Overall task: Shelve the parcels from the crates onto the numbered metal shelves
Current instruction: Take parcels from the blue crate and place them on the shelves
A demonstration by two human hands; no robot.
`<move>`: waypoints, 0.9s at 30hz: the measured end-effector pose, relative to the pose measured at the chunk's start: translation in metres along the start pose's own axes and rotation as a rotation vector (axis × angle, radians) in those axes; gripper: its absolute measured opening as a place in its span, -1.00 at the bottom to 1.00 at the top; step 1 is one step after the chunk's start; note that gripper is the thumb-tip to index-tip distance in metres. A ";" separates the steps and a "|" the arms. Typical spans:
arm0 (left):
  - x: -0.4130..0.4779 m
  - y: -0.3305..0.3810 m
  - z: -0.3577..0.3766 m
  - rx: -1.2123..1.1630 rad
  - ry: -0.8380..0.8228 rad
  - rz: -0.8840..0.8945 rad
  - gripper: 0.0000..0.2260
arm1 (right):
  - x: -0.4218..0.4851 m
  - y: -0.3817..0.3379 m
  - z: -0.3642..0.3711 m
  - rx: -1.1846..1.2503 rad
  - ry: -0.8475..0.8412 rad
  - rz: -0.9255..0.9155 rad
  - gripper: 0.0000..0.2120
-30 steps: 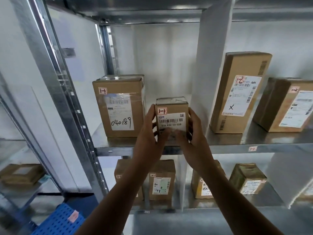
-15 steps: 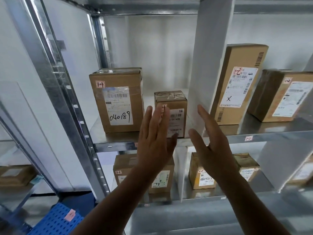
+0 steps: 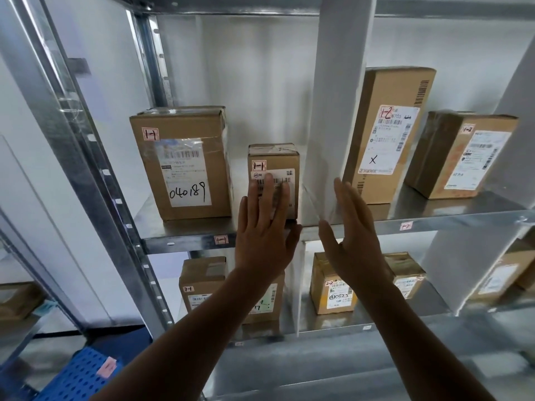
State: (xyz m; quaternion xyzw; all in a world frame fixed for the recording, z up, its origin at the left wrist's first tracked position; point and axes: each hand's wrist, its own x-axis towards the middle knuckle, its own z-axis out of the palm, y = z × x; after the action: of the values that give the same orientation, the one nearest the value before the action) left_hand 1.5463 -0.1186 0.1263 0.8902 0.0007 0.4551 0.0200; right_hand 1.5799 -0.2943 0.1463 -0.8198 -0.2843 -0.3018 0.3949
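Low at the left, nearest the camera, lies a corner of a blue crate point(image 3: 78, 374). Above it both forearms reach up to the shelf point(image 3: 451, 219). A second ago the two hands clasped the small parcel point(image 3: 273, 159) at the shelf's front edge; now they have let go. The left hand point(image 3: 265, 227) is flat with straight fingers close together, its fingertips over the parcel's label, though whether they touch it cannot be told. The right hand point(image 3: 354, 235) is also flat and straight-fingered, seen edge-on, apart from the parcel and in front of the white divider point(image 3: 333, 111). The small parcel stands upright, farther back than before, in the compartment tagged 1-1 point(image 3: 221, 239). It stands between the larger parcel point(image 3: 185, 160) marked 040189 and the divider. Beyond the divider stand a tall parcel point(image 3: 388, 134) and a squat parcel point(image 3: 460, 154).
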 end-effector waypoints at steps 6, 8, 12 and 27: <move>-0.007 0.002 0.008 0.034 -0.046 -0.034 -0.23 | -0.013 0.010 0.008 -0.013 -0.040 0.053 -0.27; -0.006 0.003 0.008 0.048 -0.062 -0.050 -0.25 | -0.014 0.013 0.010 -0.039 -0.067 0.101 -0.25; -0.005 0.004 0.007 0.076 -0.107 -0.055 -0.25 | -0.016 0.021 0.012 -0.081 -0.150 0.113 -0.23; -0.010 -0.001 0.016 0.103 -0.206 -0.078 -0.19 | -0.023 0.035 0.012 -0.152 -0.182 0.051 -0.47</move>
State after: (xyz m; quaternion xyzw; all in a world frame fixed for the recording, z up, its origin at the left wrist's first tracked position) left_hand 1.5529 -0.1182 0.1089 0.9314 0.0565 0.3595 -0.0079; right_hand 1.5922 -0.3077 0.1067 -0.8784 -0.2743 -0.2364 0.3119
